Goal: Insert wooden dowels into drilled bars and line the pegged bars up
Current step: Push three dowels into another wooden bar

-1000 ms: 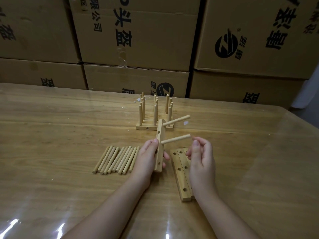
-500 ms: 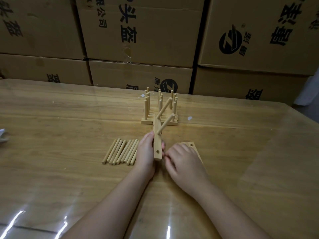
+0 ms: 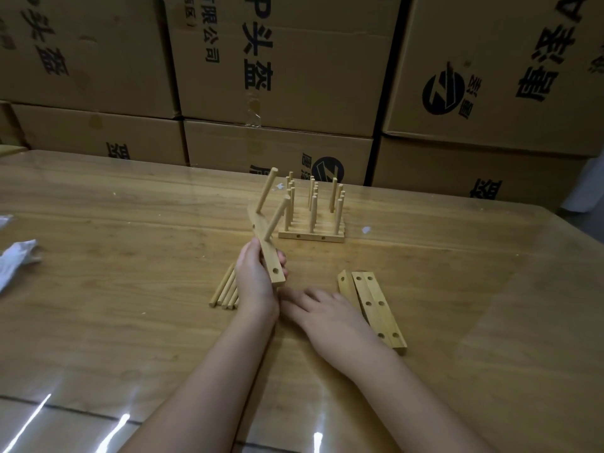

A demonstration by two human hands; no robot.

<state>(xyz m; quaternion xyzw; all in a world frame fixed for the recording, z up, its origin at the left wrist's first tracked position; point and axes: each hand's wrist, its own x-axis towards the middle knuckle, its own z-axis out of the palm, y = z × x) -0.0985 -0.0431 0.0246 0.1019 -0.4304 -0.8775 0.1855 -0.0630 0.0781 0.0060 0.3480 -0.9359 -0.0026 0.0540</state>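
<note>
My left hand grips a drilled wooden bar, held tilted above the table. Two dowels stand in its upper holes and its lowest hole is empty. My right hand lies low over the table with its fingers stretched left toward the loose dowels, which my left hand partly hides. It holds nothing that I can see. Several pegged bars stand side by side further back. Bare drilled bars lie to the right of my right hand.
Stacked cardboard boxes wall off the far side of the wooden table. Crumpled white paper lies at the left edge. Small white scraps sit near the pegged bars.
My right hand let go of the second dowel, dropped to the table and reached left toward the loose dowels. My left hand tilted the bar so its pegs point up and away.
</note>
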